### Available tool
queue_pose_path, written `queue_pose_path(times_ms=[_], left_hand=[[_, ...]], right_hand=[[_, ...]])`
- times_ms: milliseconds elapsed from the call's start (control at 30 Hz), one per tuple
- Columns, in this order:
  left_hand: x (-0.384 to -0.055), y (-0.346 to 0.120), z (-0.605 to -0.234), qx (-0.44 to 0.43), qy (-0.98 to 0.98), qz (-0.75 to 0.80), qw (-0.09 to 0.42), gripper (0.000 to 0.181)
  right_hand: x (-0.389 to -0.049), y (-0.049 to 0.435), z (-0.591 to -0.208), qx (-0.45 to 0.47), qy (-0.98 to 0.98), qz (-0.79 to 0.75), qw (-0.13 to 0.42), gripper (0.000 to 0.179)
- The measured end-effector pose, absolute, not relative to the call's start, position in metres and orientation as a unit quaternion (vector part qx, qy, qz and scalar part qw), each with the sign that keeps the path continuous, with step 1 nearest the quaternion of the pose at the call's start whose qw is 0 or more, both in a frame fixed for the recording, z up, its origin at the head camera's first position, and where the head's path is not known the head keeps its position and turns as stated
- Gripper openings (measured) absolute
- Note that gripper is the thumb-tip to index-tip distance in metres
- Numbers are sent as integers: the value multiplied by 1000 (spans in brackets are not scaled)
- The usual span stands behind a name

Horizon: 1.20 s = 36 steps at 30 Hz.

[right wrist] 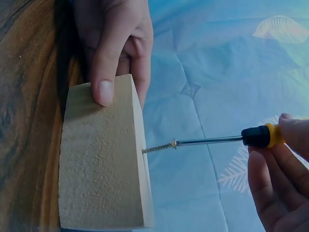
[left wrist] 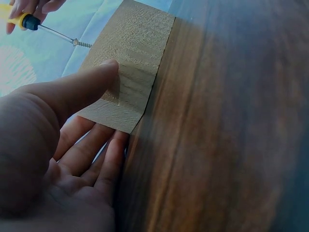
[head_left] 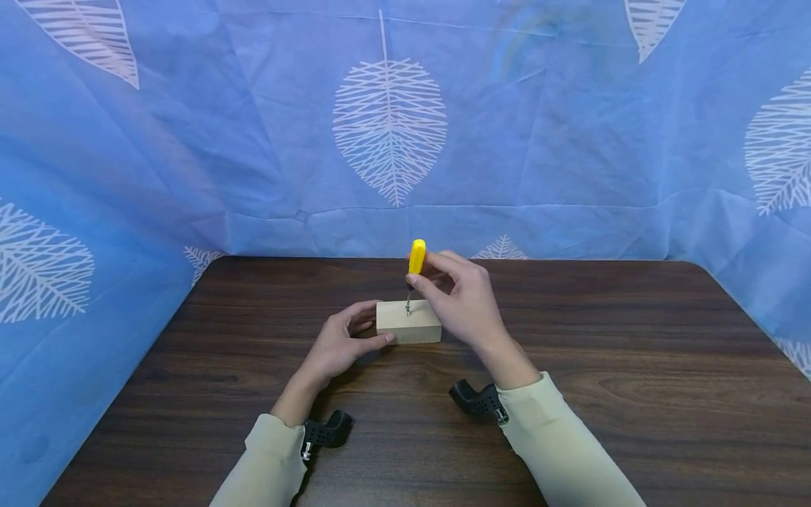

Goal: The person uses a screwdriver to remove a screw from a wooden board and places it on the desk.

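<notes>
A pale wooden block (head_left: 408, 334) lies on the table, gripped at its left end by my left hand (head_left: 338, 345), thumb on the near face and fingers behind. A screw (right wrist: 158, 149) stands upright in the block's top face, most of its thread showing above the wood. My right hand (head_left: 465, 296) holds a screwdriver (head_left: 417, 257) by its yellow and black handle, between thumb and fingers. The metal shaft (right wrist: 207, 141) points down in line with the screw, its tip at the screw head. In the left wrist view, the left thumb (left wrist: 96, 82) presses flat on the block (left wrist: 137, 53).
The dark wood-grain table (head_left: 633, 366) spreads around the block. Behind it hangs a blue cloth (head_left: 570, 141) with white leaf prints. Black camera mounts sit on both wrists, the left mount (head_left: 329, 429) and right mount (head_left: 475, 399) close over the tabletop.
</notes>
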<state>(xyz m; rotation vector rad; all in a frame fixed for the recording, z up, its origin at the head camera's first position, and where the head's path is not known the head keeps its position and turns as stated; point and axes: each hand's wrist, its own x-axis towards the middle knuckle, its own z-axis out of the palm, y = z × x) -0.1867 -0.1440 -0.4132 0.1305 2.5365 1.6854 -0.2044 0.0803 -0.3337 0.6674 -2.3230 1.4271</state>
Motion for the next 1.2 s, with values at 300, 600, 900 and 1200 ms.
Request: queue_pose_path(times_ms=[300, 600, 900, 1200], left_hand=[[-185, -147, -416, 37, 832, 552, 48, 65], [-184, -147, -416, 24, 831, 553, 50, 66], [-185, -145, -418, 35, 827, 558, 53, 66], [-187, -142, -414, 37, 828, 557, 53, 65]], right_hand=[[-208, 69, -330, 269, -845, 442, 135, 21], [-208, 68, -324, 243, -838, 489, 12, 23], [-205, 64, -332, 242, -837, 484, 79, 20], [-205, 66, -331, 201, -825, 518, 101, 22]])
